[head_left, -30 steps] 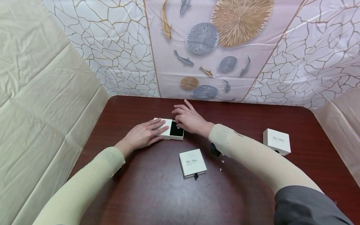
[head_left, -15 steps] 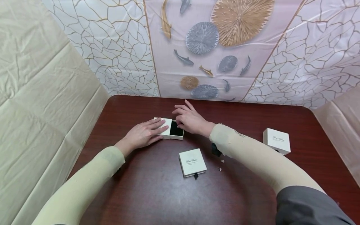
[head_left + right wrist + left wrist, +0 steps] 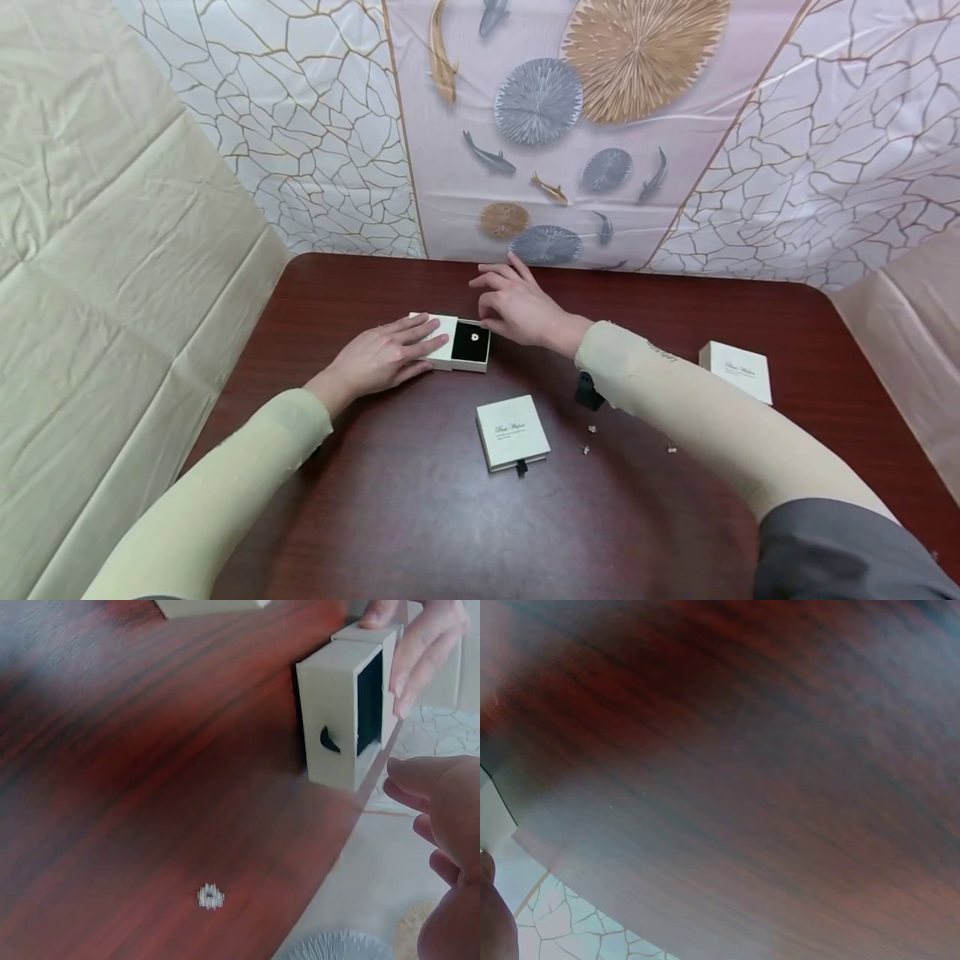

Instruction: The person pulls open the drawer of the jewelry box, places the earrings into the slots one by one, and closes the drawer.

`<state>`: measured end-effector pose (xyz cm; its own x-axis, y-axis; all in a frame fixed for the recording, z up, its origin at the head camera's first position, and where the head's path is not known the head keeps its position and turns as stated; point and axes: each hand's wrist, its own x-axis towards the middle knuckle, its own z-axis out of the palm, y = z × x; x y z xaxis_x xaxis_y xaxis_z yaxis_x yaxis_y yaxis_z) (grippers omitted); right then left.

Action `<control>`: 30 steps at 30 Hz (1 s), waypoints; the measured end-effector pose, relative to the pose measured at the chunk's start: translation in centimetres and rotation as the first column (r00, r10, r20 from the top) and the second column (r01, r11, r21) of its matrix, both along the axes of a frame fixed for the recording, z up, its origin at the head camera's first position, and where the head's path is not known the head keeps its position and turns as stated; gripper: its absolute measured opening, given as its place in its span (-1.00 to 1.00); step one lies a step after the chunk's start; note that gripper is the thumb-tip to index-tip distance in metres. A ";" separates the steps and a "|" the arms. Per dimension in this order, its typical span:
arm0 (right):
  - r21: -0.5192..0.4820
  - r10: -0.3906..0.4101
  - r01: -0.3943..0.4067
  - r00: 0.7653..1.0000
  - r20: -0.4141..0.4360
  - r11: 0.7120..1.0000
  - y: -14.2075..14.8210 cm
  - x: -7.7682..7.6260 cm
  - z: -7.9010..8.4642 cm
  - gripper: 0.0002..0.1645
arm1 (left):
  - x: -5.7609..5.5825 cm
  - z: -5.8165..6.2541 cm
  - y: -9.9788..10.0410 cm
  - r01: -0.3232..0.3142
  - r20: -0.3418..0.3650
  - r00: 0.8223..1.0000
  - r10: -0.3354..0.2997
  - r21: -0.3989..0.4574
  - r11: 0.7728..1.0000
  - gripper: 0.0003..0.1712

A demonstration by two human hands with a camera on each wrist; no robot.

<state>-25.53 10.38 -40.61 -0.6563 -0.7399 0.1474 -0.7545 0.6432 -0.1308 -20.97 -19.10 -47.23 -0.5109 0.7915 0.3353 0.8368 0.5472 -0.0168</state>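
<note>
I have the head camera looking forward and down across the table (image 3: 390, 508) to the cloth (image 3: 570, 225). My left wrist camera sits close over the table, cloth at its lower left; my right, tilted, shows the open box (image 3: 330, 705) nearer than the head view does.

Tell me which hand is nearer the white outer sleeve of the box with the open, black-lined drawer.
Left. The left hand rests on the white outer sleeve; the right hand is by the right end of the black-lined drawer, apart from the sleeve.
</note>
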 end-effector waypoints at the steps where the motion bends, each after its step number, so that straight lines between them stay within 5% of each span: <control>1: -0.001 -0.004 0.004 1.000 0.002 1.000 0.3 0.0 0.2 -0.88 | 0.0 0.0 0.0 -0.002 0.004 1.000 0.002 -0.001 1.000 -0.40; 14: 0.020 -0.042 0.042 0.999 0.004 0.999 4.3 0.7 0.9 -0.86 | -0.1 0.0 0.0 0.021 -0.004 1.000 -0.021 0.012 1.000 -0.41; 30: 0.045 -0.072 0.073 0.997 -0.026 0.996 8.3 1.4 -1.1 -0.82 | -0.2 -0.1 -0.1 0.019 0.002 1.000 -0.019 0.011 1.000 -0.41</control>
<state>-24.14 18.69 -41.66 -0.7051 -0.6970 0.1306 -0.7083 0.7011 -0.0824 -21.15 -19.20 -47.29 -0.4968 0.7974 0.3426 0.8469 0.5316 -0.0092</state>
